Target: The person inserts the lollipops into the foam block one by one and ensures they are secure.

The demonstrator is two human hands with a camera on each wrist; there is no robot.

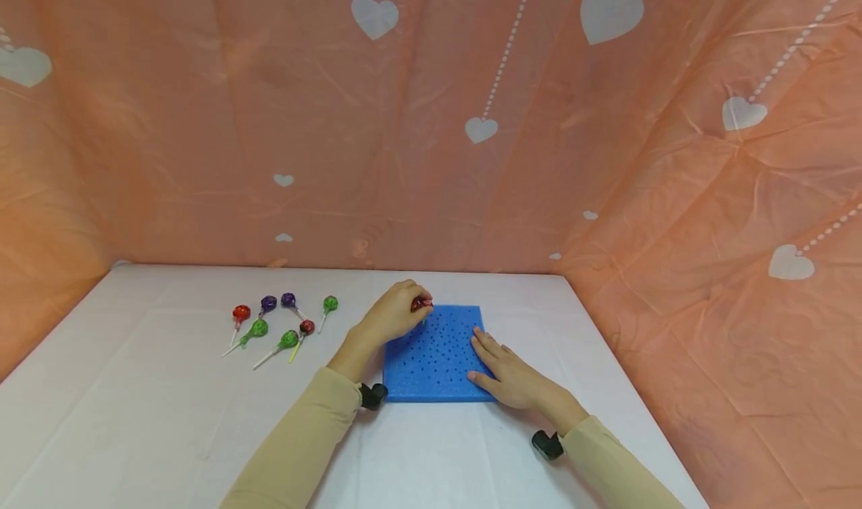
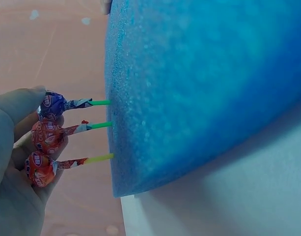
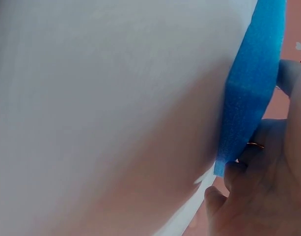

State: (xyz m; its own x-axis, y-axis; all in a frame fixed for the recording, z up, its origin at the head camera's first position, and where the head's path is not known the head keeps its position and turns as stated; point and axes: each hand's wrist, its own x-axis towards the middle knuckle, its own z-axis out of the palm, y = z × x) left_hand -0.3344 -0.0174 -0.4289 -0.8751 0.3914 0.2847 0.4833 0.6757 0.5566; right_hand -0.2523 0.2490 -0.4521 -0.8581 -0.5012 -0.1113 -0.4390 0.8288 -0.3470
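A blue foam board (image 1: pixel 431 374) dotted with small holes lies on the table. At its far left corner my left hand (image 1: pixel 397 311) pinches a purple-wrapped lollipop (image 2: pixel 52 105), with the thumb on its candy head. Beside it, close to the curled fingers, are a red-wrapped lollipop (image 2: pixel 48 136) and an orange-wrapped lollipop (image 2: pixel 40 169). In the left wrist view all three sticks meet the board's surface. My right hand (image 1: pixel 508 374) rests flat on the board's right edge, fingers extended; the right wrist view shows its fingers along the board's side.
Several loose lollipops lie on the white table (image 1: pixel 135 419) to the left, among them a red lollipop (image 1: pixel 241 313), a purple lollipop (image 1: pixel 269 304) and a green lollipop (image 1: pixel 330 303). An orange curtain (image 1: pixel 431 194) with white hearts borders the table's back and sides.
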